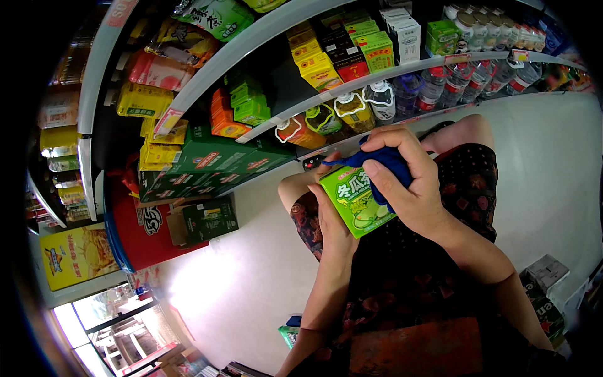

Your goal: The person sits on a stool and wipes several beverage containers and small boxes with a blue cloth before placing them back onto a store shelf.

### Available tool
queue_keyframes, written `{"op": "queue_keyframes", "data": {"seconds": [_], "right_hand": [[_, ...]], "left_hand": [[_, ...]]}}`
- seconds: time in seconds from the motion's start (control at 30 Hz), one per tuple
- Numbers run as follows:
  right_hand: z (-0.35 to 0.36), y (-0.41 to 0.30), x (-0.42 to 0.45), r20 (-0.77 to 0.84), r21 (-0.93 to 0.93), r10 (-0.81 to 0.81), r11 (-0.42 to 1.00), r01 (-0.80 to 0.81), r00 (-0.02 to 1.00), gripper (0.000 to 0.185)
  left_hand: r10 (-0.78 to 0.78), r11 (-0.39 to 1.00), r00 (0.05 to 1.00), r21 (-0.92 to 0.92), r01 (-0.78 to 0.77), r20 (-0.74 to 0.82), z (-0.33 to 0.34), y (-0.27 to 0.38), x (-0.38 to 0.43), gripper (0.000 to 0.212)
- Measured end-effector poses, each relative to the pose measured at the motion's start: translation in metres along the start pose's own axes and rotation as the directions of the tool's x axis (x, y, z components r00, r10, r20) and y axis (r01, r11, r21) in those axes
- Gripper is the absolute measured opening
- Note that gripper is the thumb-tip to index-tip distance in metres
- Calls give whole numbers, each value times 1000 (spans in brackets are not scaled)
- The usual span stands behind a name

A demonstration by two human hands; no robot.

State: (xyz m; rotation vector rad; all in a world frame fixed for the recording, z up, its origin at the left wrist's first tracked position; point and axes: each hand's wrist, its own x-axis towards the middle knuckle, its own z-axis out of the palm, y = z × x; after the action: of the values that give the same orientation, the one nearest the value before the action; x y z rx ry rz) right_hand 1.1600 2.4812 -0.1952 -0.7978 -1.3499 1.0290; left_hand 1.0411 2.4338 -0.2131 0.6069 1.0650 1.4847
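A green winter melon tea carton is held up in front of my lap. My left hand grips its left side, the thumb along the near edge. In my right hand is a bunched dark blue cloth, pressed against the carton's upper right face. A thin twisted end of the cloth reaches left over the carton's top edge, close to my left fingertips. The cloth and right fingers cover part of the printed front.
Ahead, a shelf holds drink cartons and, below, large handled bottles. Green beer cases are stacked to the left beside a red box. Boxes stand on the floor at right.
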Motion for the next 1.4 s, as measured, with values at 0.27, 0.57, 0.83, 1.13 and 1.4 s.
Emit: {"op": "queue_keyframes", "data": {"seconds": [0.27, 0.57, 0.83, 1.13, 1.4], "right_hand": [[-11, -5, 9, 152, -130, -30, 990, 50, 988, 18], [2, -28, 8, 456, -475, -176, 780, 406, 872, 16], [-37, 7, 19, 393, -653, 55, 720, 236, 918, 14], [-1, -14, 11, 256, -249, -90, 956, 156, 962, 26], [-7, -12, -25, 468, -372, -104, 878, 303, 878, 22]], "left_hand": [[-22, 999, 1000, 38, 21, 15, 2, 4, -12, 54], [421, 585, 854, 629, -512, 304, 2, 6, -6, 44], [153, 689, 959, 670, -278, 240, -16, 9, -20, 61], [6, 982, 996, -187, 12, 93, -2, 3, -11, 68], [-49, 963, 994, -269, 21, -97, -16, -5, 1, 49]]}}
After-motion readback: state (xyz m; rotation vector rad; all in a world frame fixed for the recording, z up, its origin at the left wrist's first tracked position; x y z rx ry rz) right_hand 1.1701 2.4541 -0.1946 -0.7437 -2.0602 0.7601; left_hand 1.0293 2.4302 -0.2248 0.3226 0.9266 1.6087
